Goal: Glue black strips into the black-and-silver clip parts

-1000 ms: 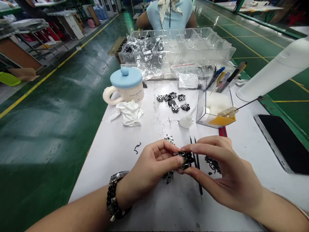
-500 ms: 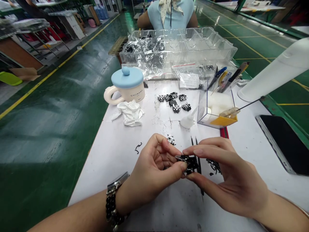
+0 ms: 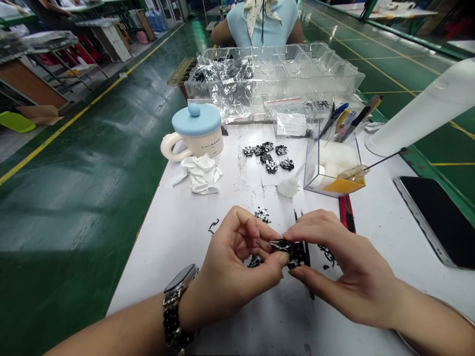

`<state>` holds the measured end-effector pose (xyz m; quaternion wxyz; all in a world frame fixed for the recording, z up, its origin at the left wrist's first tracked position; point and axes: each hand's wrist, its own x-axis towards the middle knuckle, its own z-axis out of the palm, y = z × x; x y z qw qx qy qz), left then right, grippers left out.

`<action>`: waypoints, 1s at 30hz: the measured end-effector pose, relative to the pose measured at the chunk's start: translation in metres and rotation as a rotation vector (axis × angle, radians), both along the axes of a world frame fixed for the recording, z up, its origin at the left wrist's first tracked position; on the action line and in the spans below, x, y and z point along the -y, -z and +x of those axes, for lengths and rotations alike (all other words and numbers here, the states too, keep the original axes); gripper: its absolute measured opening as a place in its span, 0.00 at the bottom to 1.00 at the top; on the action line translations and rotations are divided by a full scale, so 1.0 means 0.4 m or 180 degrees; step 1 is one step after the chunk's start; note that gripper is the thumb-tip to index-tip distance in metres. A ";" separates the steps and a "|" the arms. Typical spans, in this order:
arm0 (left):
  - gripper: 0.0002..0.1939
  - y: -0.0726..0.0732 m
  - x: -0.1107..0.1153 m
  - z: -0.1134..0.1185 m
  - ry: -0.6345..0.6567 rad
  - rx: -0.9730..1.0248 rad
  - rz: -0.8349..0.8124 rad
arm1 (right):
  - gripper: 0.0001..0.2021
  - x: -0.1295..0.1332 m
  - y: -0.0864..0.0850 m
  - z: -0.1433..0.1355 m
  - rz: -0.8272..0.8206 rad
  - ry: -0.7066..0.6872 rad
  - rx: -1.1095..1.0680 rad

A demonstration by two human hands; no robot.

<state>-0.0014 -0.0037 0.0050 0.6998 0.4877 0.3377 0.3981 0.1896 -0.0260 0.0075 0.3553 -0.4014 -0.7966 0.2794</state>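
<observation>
Between my two hands, low over the white table, is a small black and silver part [image 3: 293, 251]; its exact kind I cannot make out. My left hand [image 3: 245, 262] pinches its left end between thumb and fingers. My right hand [image 3: 341, 262] grips the other end with thumb and fingertips. Black tweezers [image 3: 310, 287] lie on the table under the part, their tips pointing away from me. Small silver pieces [image 3: 262, 213] lie beyond my left fingers, and black curved pieces [image 3: 327, 254] lie by my right hand. More small parts [image 3: 255, 261] show beneath my left hand.
Several similar black and silver parts [image 3: 271, 166] sit mid-table. Around them are a lidded mug [image 3: 202, 143], crumpled tissue [image 3: 203, 175], a white dropper bottle [image 3: 288, 187], a clear pen box [image 3: 334, 168] and a phone [image 3: 438, 217]. Clear trays [image 3: 308, 74] stand behind; a person [image 3: 260, 24] sits beyond.
My right fingers have drawn closer together and curled in at the part, uncovering more of the red object behind. The left hand stays nearly in place, still holding the part.
</observation>
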 end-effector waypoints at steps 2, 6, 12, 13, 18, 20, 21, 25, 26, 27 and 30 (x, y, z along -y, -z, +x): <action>0.18 0.000 -0.001 0.000 -0.0025 -0.0034 -0.0005 | 0.18 0.001 -0.001 -0.002 0.0013 0.0006 0.0000; 0.20 0.000 -0.004 0.001 -0.0041 -0.0082 -0.0161 | 0.18 0.004 -0.001 -0.009 -0.0157 0.0107 -0.0076; 0.19 0.007 -0.011 0.005 0.0066 0.0217 -0.0705 | 0.18 0.016 0.002 -0.024 -0.0630 0.0311 -0.0261; 0.19 0.009 -0.012 0.005 0.0074 0.0254 -0.0779 | 0.18 0.017 0.002 -0.026 -0.0643 0.0324 -0.0277; 0.18 0.016 -0.020 0.006 0.0143 0.0269 -0.1044 | 0.17 0.018 0.002 -0.031 -0.0670 0.0379 -0.0300; 0.18 0.017 -0.022 0.007 0.0155 0.0293 -0.1114 | 0.17 0.016 0.003 -0.032 -0.0705 0.0387 -0.0294; 0.18 0.018 -0.023 0.007 0.0160 0.0321 -0.1160 | 0.17 0.015 0.005 -0.033 -0.0714 0.0403 -0.0299; 0.18 0.016 -0.024 0.008 0.0151 0.0402 -0.1348 | 0.14 0.013 0.013 -0.033 -0.0714 0.0450 -0.0261; 0.17 0.016 -0.024 0.008 0.0167 0.0413 -0.1373 | 0.14 0.012 0.014 -0.031 -0.0708 0.0437 -0.0243; 0.17 0.016 -0.024 0.008 0.0191 0.0428 -0.1387 | 0.14 0.011 0.014 -0.030 -0.0697 0.0425 -0.0229; 0.16 0.016 -0.026 0.005 0.0262 0.0463 -0.1354 | 0.14 0.008 0.010 -0.025 -0.0621 0.0388 -0.0211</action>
